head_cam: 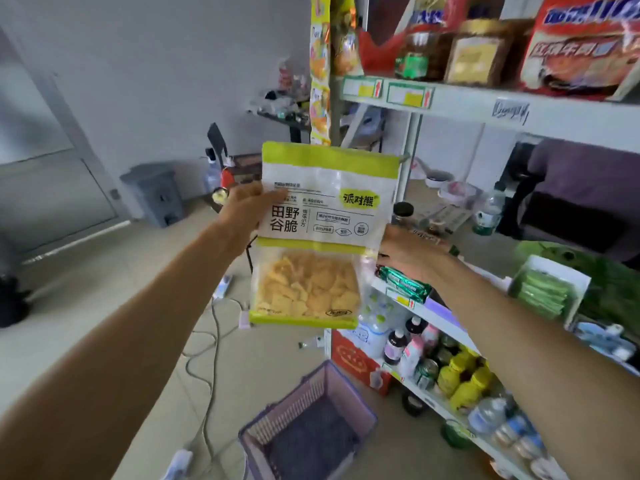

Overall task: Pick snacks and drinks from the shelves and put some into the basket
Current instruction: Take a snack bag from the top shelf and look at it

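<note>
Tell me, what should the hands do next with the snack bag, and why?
Probably lower the snack bag into the purple basket. Both the left hand and right hand grip it in the air, and the basket sits on the floor just below.

- Basket [304,424] on the floor has an open top; air above it is free.
- Shelves [485,105] crowd the right side.
- Cables [207,341] trail across the floor to the left.

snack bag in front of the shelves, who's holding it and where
Both hands hold the snack bag up in the air: the left hand grips its left edge about halfway up, and the right hand holds its right edge lower down.
</note>
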